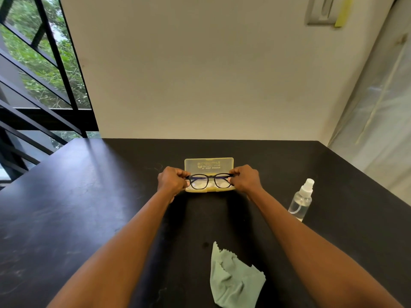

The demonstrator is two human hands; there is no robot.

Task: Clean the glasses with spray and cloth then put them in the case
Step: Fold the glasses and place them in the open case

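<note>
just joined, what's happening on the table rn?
A person holds a pair of black-framed glasses by the two ends, left hand on one side, right hand on the other, right over the open yellow case. Whether the glasses are touching the case's bottom tray cannot be told. The green cloth lies crumpled on the black table nearer the person, and the clear spray bottle stands to the right, neither being touched.

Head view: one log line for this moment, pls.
left hand + right hand: grip glasses ends | glasses: over open case | cloth: on table, near | spray bottle: upright, right
</note>
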